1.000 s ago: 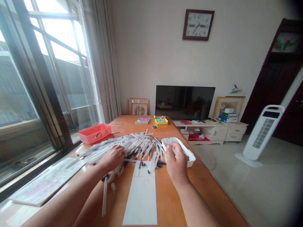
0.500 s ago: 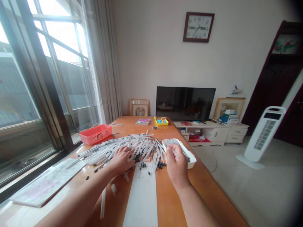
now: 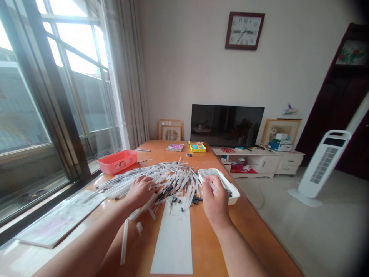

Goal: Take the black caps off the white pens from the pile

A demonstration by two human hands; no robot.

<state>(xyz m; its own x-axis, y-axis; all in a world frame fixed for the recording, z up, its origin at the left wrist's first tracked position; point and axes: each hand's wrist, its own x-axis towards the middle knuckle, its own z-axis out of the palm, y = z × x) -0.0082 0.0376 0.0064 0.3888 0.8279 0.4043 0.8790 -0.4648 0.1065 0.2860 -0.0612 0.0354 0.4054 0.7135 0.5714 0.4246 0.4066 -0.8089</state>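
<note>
My left hand lies palm down on a wide heap of clear pen barrels, fingers stretched over it and slightly apart. What is under the palm is hidden. In a closed grip, my right hand holds a translucent pen barrel between thumb and fingers. It is at the near left side of a white plastic tray with pen parts inside. Small black pen caps lie between the hands, beside a white paper strip.
A red plastic basket stands at the far left of the wooden table, above a flat booklet. Farther back are a colourful book and a yellow box. One loose barrel lies near my left forearm.
My left hand has drawn left and slightly up across the heap, and several pen parts beneath it have shifted. My right hand keeps its hold on the barrel by the tray.
</note>
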